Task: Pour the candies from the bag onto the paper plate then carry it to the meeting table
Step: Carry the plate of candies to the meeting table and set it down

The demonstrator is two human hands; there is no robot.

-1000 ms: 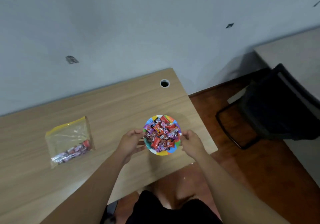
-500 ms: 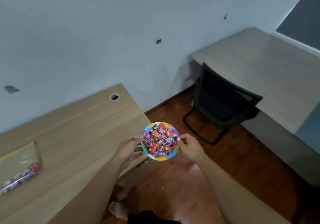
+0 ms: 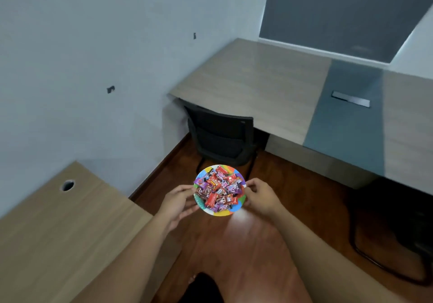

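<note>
A round paper plate (image 3: 222,212) with a rainbow-coloured rim is held in the air over the wooden floor. It carries a heap of red, purple and pink wrapped candies (image 3: 219,190). My left hand (image 3: 179,202) grips the plate's left edge and my right hand (image 3: 261,195) grips its right edge. The candy bag is out of view. A long grey-brown table (image 3: 269,84) with a blue-grey strip stands ahead on the right.
A light wooden desk (image 3: 58,227) with a cable hole is at the lower left. A black chair (image 3: 222,136) is tucked under the long table, straight beyond the plate. Another dark chair frame (image 3: 393,237) is at the right. White wall to the left.
The plate has left the wooden desk and moved right, over the floor, still in both hands. The view has turned right: the bag is gone from sight and the long table has come closer.
</note>
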